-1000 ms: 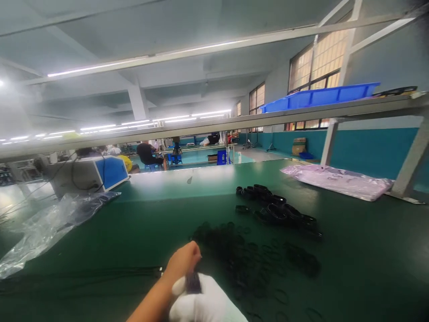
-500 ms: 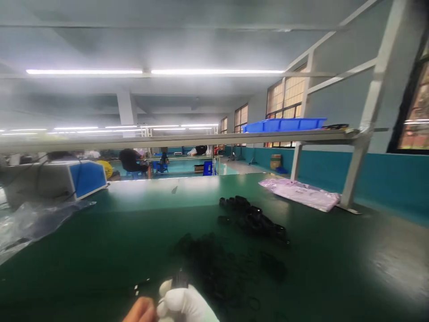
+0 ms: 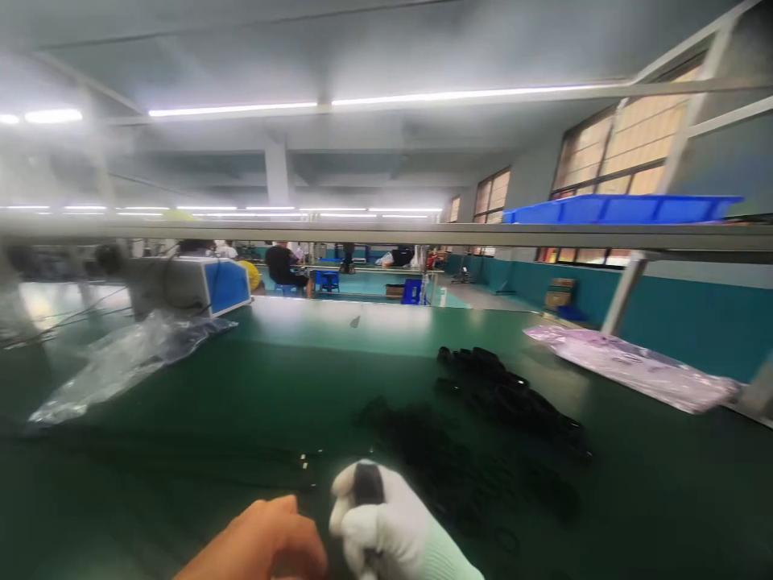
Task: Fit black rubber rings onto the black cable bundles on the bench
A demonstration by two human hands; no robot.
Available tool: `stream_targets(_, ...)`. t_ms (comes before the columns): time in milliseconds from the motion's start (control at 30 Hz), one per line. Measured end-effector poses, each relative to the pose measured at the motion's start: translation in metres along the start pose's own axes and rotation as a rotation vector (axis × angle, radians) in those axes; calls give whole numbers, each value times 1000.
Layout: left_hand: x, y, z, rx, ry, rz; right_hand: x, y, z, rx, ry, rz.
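On the shelf [image 3: 374, 234], toward its right end, a blue tray [image 3: 622, 211]. Under the shelf's right part, a flat pinkish plastic bag [image 3: 631, 366]; under its left part, a grey-and-blue box [image 3: 187, 286] with a crumpled clear plastic bag [image 3: 133, 358] in front. Beyond the shelf, a seated person [image 3: 281, 264] in a dark top, a blue bin [image 3: 412, 292] and a brown carton [image 3: 559, 296]. Above the shelf, lit tube lights [image 3: 483, 94] and, toward its right end, a barred window [image 3: 643, 153].

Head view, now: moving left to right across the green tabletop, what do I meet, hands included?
Clear plastic bag → bare left hand → white-gloved right hand holding a small black piece → heap of thick black rings → pinkish plastic bag.
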State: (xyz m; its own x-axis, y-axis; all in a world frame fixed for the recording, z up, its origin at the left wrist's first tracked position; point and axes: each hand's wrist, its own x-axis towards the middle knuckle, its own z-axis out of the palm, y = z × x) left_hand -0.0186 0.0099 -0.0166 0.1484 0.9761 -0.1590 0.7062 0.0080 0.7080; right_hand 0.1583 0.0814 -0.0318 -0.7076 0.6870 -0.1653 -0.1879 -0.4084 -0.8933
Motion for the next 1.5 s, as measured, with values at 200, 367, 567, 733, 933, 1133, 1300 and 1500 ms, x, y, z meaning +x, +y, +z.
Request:
stream_targets(200,1,2,1,-163,153,0,5,3,-7,-290,-14,40)
stream_targets(367,4,20,13,-113,55,-12,25,31,-17,-533,3,-149)
stream_targets(567,24,18,8,140,-24,-78,27,41,-17,-707,87,-120)
stream_targets(733,32,-7,1,-197,-168,-24,10,13,-7,-883,98,-120)
stream_targets(933,22,3,17,-411,21,-130,-3,6,-3,-85,-240,-48)
stream_targets(1133,25,13,3,-807,162,-61,12,23,-4,147,-392,-142)
stream_targets(1300,16,20,-2,-772,335,113,13,21,-16,68,-438,-39)
stream_targets(1500,12,27,4,-138,306,297,4,18,-17,-12,-368,-18)
